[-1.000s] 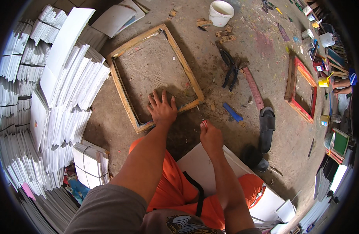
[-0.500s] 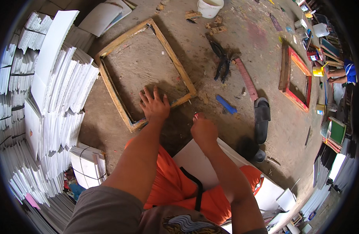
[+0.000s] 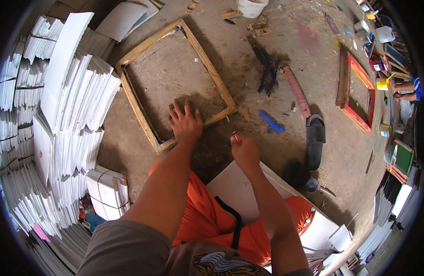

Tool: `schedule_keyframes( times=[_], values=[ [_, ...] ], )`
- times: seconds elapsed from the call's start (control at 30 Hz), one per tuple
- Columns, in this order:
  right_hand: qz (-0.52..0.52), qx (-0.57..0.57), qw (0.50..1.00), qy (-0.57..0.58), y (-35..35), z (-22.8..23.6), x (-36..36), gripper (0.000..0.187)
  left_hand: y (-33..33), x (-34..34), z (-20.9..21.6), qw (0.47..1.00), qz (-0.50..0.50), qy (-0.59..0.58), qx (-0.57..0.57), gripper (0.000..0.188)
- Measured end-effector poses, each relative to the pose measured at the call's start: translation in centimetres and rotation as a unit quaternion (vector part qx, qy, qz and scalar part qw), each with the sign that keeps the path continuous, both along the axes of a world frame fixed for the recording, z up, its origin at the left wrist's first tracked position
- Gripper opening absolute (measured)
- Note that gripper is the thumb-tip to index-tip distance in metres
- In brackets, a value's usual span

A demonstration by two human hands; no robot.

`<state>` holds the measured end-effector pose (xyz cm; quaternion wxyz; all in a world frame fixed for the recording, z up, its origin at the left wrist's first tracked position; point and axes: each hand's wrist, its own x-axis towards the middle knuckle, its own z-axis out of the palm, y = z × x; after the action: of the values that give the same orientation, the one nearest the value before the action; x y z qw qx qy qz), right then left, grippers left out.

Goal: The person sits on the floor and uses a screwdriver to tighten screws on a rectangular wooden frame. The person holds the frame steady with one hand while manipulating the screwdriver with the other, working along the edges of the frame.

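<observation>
White sheets stand stacked at left, beside a wooden frame lying mid-floor. The left hand lies with fingers spread across the frame's near bar, while the right hand, nearer and apart from it, is closed around something. A tin at right has unreadable labelling; smallest is the red handle in that right fist.

A rectangular wooden frame, yellowish brown with dark inner edges, lies flat on the floor, turned at a slant to the person; a small red-handled tool sits in the right grip, just beyond the frame's near right corner, mostly hidden by the fingers.
</observation>
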<state>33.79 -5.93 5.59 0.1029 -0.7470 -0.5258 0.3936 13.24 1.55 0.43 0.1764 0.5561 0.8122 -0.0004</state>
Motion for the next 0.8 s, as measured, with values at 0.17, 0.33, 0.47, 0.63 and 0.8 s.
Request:
schedule_keyframes(
  times=[0.17, 0.33, 0.47, 0.63, 0.8],
  values=[
    [-0.353, -0.343, 0.684, 0.539, 1.4, 0.5, 2.4, 0.045, -0.1, -0.5, -0.6, 1.000, 0.008, 0.018, 0.022, 0.062],
    [-0.257, -0.168, 0.882, 0.357, -1.2, 0.7, 0.3, 0.037, 0.2, 0.2, -0.1, 1.000, 0.011, 0.000, 0.011, 0.063],
    [-0.060, 0.063, 0.993, 0.082, -1.8, 1.5, -1.0, 0.039, 0.0, 0.0, 0.0, 1.000, 0.014, -0.006, 0.019, 0.063],
    [-0.013, 0.010, 1.000, -0.003, -0.6, 2.4, -1.4, 0.038, 0.1, 0.0, 0.1, 1.000, 0.016, -0.004, 0.014, 0.062],
    [-0.012, 0.008, 1.000, -0.021, -0.8, 1.8, -1.5, 0.039, 0.2, 0.1, -0.1, 1.000, 0.017, -0.006, 0.012, 0.063]
  ],
)
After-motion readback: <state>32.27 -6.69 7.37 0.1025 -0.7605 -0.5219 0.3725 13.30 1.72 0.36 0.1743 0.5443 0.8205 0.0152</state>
